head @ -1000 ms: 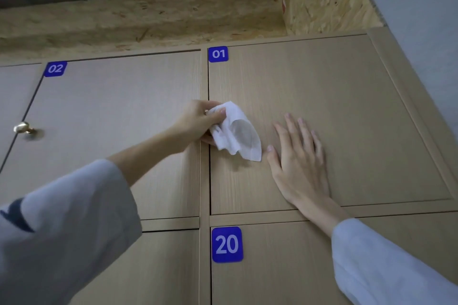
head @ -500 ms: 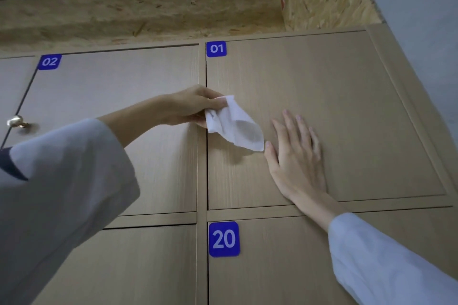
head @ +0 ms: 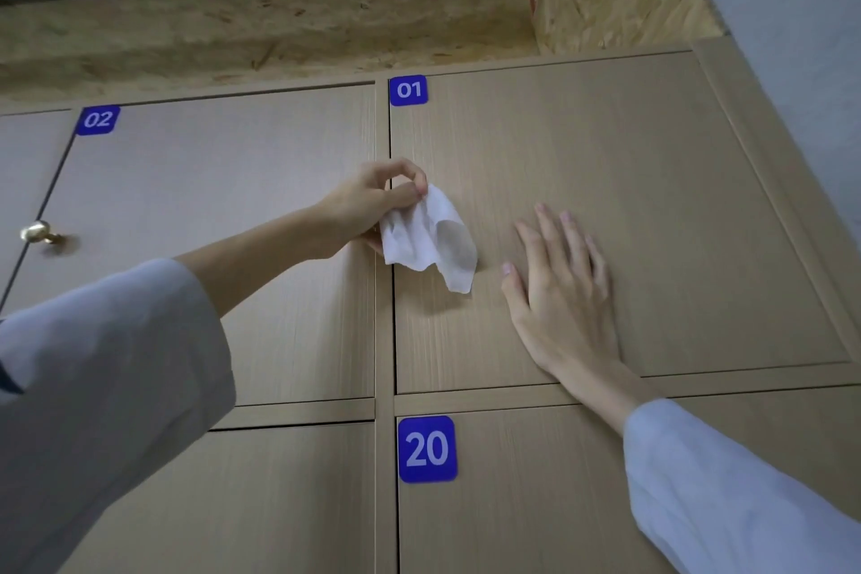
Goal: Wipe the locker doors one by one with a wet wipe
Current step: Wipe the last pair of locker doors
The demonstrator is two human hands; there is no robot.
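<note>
The left hand [head: 372,205], arm extended upward across door 02 [head: 223,219], pinched the white wet wipe [head: 431,238] between thumb and curled fingers at the left edge of door 01 [head: 605,154], the wipe hanging crumpled against that door's surface. The right hand [head: 559,284] lay flat on door 01, fingers straight and slightly spread, just beside the wipe, gripping nothing. Both forearms showed pale sleeves.

Locker room: numbered locker doors [head: 605,210]
</note>
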